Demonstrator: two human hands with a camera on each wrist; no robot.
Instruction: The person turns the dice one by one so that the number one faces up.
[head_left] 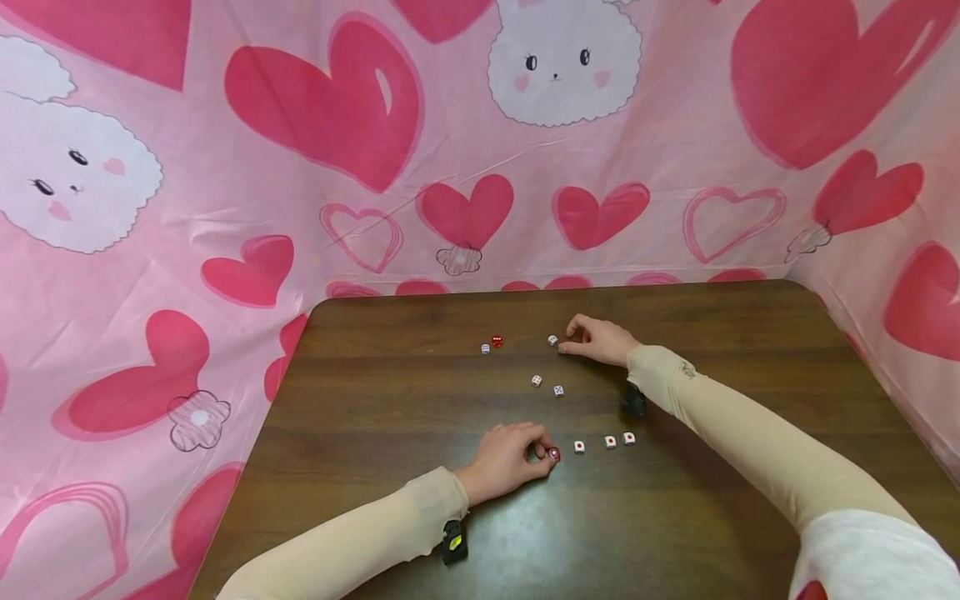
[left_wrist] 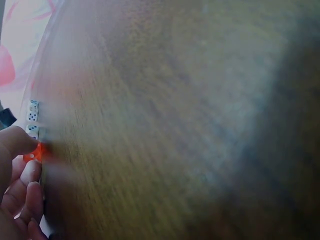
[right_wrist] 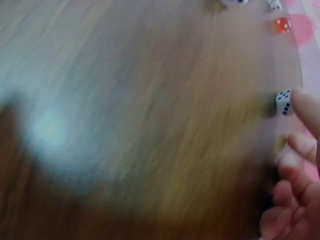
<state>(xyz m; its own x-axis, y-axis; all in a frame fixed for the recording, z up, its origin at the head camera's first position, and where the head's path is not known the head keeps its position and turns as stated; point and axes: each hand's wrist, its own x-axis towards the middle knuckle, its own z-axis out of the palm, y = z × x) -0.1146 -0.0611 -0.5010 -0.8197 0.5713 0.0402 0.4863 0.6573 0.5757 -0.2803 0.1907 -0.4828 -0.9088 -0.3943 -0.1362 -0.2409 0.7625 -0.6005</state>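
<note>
My left hand (head_left: 512,460) pinches a red die (head_left: 554,454) between thumb and forefinger, low over the table. In the left wrist view the same red die (left_wrist: 35,152) shows orange at the fingertips. Farther back, my right hand (head_left: 600,340) is beside a white die (head_left: 552,340), thumb and forefinger parted. The right wrist view has a fingertip right at this white die (right_wrist: 284,102), which shows blue pips. To the right of the left hand, three white dice with a red pip on top form a rough row, the nearest die (head_left: 579,447) first.
Mid-table lie two more white dice, one (head_left: 536,381) left of the other (head_left: 558,391). At the back left a white die (head_left: 485,349) and a red die (head_left: 497,341) stand close together. A pink heart-print cloth (head_left: 465,125) hangs behind the brown wooden table (head_left: 360,400).
</note>
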